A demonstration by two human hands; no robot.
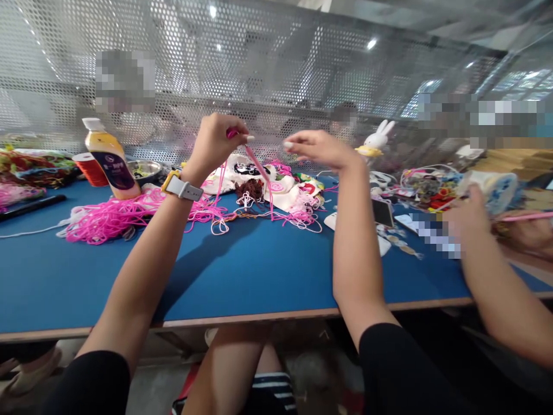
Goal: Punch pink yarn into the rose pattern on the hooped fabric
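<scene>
My left hand (222, 135), with a watch on its wrist, is raised above the table and closed on pink yarn (232, 133). Strands of it hang down toward the pile below, and a thin pink length slants down from the fingertips; I cannot make out whether that is yarn or a tool. To its right, at the same height, my right hand (322, 148) has its fingers stretched out with nothing visible in them. Beneath both hands lie white pieces with coloured yarn patterns (280, 196). A tangle of bright pink yarn (103, 219) spreads to the left.
A drink bottle (110, 161) stands beside a red spool (90, 169) and a metal bowl (147, 171) on the blue table (242, 271). At right are a white rabbit figure (378, 138), a phone (427, 233) and a co-worker's hand (470, 216). A perforated metal screen (259, 75) rises behind.
</scene>
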